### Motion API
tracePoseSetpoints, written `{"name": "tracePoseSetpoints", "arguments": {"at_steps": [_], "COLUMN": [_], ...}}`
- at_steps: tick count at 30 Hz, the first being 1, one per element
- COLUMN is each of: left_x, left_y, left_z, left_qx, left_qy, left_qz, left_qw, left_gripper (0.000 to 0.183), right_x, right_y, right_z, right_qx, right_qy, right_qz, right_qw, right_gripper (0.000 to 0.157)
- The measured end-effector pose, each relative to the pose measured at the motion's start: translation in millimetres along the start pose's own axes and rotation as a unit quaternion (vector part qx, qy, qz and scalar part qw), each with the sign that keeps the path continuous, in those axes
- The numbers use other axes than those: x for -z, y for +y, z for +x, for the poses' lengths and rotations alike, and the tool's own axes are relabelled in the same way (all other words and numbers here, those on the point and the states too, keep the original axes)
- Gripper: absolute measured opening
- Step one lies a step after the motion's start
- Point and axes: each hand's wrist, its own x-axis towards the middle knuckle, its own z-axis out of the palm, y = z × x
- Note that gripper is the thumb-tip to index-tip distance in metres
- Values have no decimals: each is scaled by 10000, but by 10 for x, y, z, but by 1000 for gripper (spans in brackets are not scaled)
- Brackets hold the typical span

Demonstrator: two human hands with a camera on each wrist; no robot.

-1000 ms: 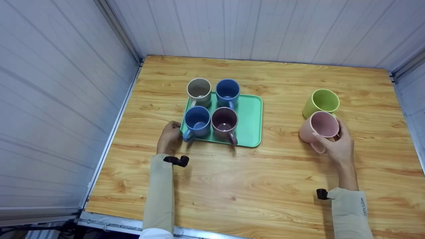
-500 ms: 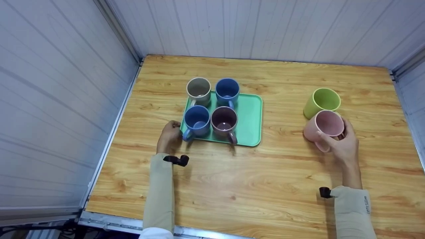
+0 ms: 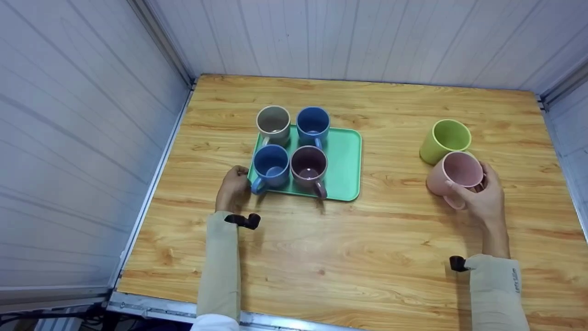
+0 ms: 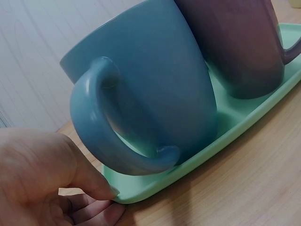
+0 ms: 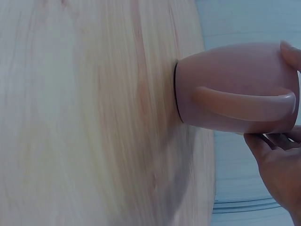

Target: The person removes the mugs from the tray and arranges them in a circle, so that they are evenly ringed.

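Note:
My left hand (image 3: 233, 186) pinches the near left corner of a green tray (image 3: 347, 165), its thumb on the rim and its fingers below, as the left wrist view (image 4: 136, 190) shows. On that tray stand a grey mug (image 3: 274, 125), a blue mug (image 3: 313, 124), a second blue mug (image 3: 272, 166) and a dark purple mug (image 3: 308, 170). Over at the right, my right hand (image 3: 484, 197) grips a pink mug (image 3: 441, 181) near its rim, thumb on one side and fingers on the other. The pink mug's handle (image 5: 244, 106) points toward me.
A lime green mug (image 3: 434, 149) stands just behind the pink one, partly overlapped by it. The wooden table (image 3: 321, 257) is bounded by white panel walls (image 3: 294, 41) at the back and sides. Its front has a metal edge (image 3: 151, 308).
The pink mug has shifted a little to the right with my right hand around it. My left hand and the tray have kept their place.

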Motion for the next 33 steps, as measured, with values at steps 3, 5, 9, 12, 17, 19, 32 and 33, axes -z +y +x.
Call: {"name": "tracePoseSetpoints", "arguments": {"at_steps": [3, 5, 9, 12, 17, 19, 32, 33], "left_x": [0, 4, 5, 7, 6, 0, 23, 20], "left_y": [-7, -6, -7, -9, 3, 4, -4, -7], "left_z": [-3, -7, -16, -23, -24, -15, 13, 11], "left_qx": [-15, -14, 0, 6, -10, 18, -212, -170], "left_qy": [17, 24, 23, 31, 29, 21, 82, 61], "left_qz": [-4, 0, -147, -160, -33, -109, 666, 544], "left_qw": [10000, 10000, 9999, 9999, 10000, 9999, 9975, 9984], "left_gripper": [25, 25, 24, 23, 24, 25, 29, 29], "right_x": [28, 43, 68, 98, 158, 179, 278, 280], "right_y": [0, -13, 0, 87, 172, 176, 119, 109], "right_z": [5, 12, 41, 96, 156, 167, 169, 164], "right_qx": [117, 194, 287, 230, 150, 188, 31, 13], "right_qy": [-60, -144, -359, -458, -510, -525, -1157, -1203], "right_qz": [-193, -381, -503, -528, -580, -588, -796, -796], "right_qw": [9997, 9990, 9977, 9973, 9969, 9967, 9901, 9895], "right_gripper": [77, 78, 79, 82, 85, 85, 95, 96]}}
